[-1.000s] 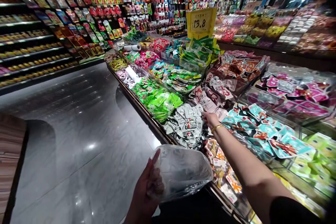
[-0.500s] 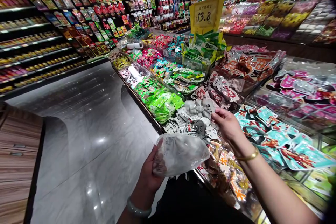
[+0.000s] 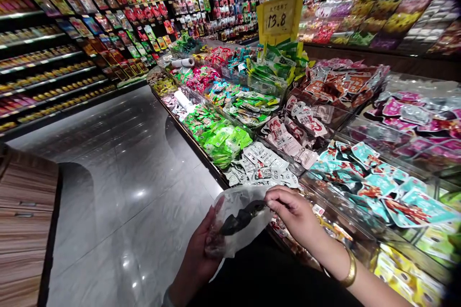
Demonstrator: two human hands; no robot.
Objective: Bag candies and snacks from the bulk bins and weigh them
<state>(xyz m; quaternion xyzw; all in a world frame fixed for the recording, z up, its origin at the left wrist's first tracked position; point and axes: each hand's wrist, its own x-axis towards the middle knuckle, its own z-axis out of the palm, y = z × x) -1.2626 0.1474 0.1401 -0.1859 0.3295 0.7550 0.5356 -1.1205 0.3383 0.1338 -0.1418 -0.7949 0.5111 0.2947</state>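
Note:
My left hand (image 3: 200, 252) is closed around the side of a translucent plastic bag (image 3: 247, 241), which is held open in front of my body. My right hand (image 3: 290, 211) pinches one end of a small dark-looking snack packet (image 3: 242, 218) between thumb and fingers. The packet lies across the bag's mouth; how far it is inside I cannot tell. Just beyond the bag is a heap of white snack packets (image 3: 266, 160) with black print.
Divided bins hold green packets (image 3: 225, 141), pinkish packets (image 3: 286, 136) and teal packets (image 3: 378, 182). A yellow price sign (image 3: 279, 20) rises behind. Stocked shelves (image 3: 46, 62) line the left wall, a wooden cabinet (image 3: 29, 216) stands at lower left, and grey floor (image 3: 126, 177) lies between.
My right hand has moved from above the white packets down and left to the bag, carrying the packet, whose dark side now shows. My left hand still holds the bag, shifted slightly.

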